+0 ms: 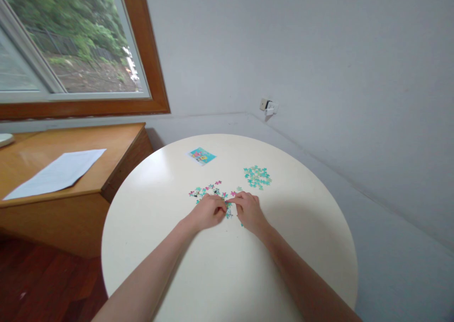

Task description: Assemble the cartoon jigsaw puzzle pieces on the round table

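Observation:
Both my hands rest on a round cream table (pixel 170 246), meeting over a scatter of small jigsaw pieces (pixel 207 189) in teal, pink and white. My left hand (pixel 209 212) has its fingers curled and pinched at the pieces. My right hand (pixel 248 211) is also curled, its fingertips touching the left hand's at a pink piece. What each pinch holds is too small to make out. A separate cluster of teal pieces (pixel 257 177) lies further right. A small teal picture card (pixel 201 156) lies at the table's far side.
A wooden desk (pixel 106 170) stands to the left with a white sheet of paper (pixel 58 173) on it, below a wood-framed window (pixel 156 76). Grey walls meet in a corner behind the table, with a small white wall socket (pixel 268 106). Dark wood floor at lower left.

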{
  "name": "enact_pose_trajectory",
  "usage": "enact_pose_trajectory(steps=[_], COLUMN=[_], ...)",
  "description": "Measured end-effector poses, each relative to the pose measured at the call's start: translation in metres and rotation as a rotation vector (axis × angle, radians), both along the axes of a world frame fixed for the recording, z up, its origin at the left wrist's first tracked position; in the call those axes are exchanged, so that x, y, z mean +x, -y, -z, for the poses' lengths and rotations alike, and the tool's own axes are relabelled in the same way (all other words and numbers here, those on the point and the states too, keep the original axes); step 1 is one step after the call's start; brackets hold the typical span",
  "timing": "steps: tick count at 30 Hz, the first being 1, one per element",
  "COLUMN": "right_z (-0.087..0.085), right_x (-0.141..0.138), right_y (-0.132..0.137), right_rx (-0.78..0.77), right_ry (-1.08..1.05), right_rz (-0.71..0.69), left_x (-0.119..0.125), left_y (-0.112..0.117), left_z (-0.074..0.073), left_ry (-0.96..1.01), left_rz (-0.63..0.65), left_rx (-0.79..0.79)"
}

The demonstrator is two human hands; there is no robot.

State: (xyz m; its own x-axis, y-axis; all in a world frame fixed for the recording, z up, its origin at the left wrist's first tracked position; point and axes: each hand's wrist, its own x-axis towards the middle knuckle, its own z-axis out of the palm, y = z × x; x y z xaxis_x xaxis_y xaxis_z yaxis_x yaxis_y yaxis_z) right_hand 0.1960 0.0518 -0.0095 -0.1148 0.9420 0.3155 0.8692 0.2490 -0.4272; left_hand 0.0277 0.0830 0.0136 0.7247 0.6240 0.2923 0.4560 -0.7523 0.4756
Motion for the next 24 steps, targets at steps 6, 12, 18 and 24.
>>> enact_pose_trajectory(steps=[6, 12, 18, 24], right_z=[-0.0019, -0.0041, -0.0033, -0.0032], right_x=[-0.0020, -0.0013, -0.0016, -0.0028], right_y=[0.0010, 0.0030, 0.0018, 0.0026], right_rx=[0.007, -0.023, -0.011, -0.009], right_ry=[-0.012, 0.038, 0.022, 0.018], right_rz=[-0.045, -0.014, -0.018, -0.056], left_x=[0.0004, -0.0003, -0.0002, 0.0000], left_y=[0.0005, 0.0009, 0.0014, 0.0010], left_z=[0.0032, 0.0016, -0.0001, 0.0032], left_ry=[0.020, 0.006, 0.002, -0.012], left_rz=[-0.022, -0.003, -0.006, 0.014], left_rx=[0.011, 0.004, -0.007, 0.007])
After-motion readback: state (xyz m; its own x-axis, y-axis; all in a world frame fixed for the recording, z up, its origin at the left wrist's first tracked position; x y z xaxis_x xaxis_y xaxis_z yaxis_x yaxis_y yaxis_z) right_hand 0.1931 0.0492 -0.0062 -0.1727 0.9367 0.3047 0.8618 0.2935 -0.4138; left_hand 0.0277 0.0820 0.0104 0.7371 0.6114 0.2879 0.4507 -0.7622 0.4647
